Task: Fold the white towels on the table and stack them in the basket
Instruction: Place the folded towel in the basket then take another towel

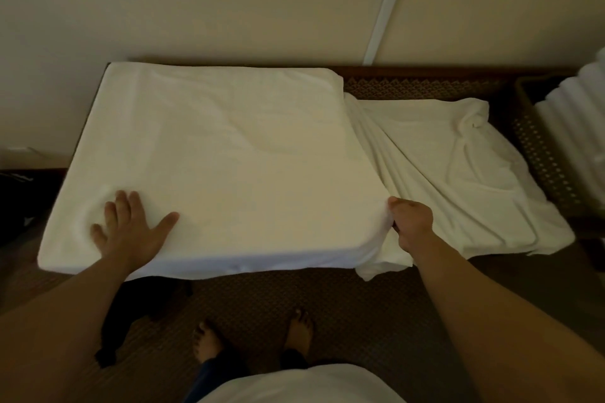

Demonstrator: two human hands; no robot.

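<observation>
A large folded white towel (pixel 229 153) lies flat over the left half of the dark woven table (pixel 425 83). My left hand (pixel 131 229) rests flat on its near left corner, fingers spread. My right hand (pixel 411 222) pinches the towel's near right corner. A second white towel (pixel 458 173) lies crumpled on the table's right half, partly under the first. The woven basket (pixel 537 147) stands at the far right with folded white towels (pixel 576 127) stacked in it.
A cream wall with a white strip (pixel 389 3) runs behind the table. My bare feet (pixel 252 337) stand on patterned carpet below the table's front edge. A dark object (pixel 13 199) sits on the floor to the left.
</observation>
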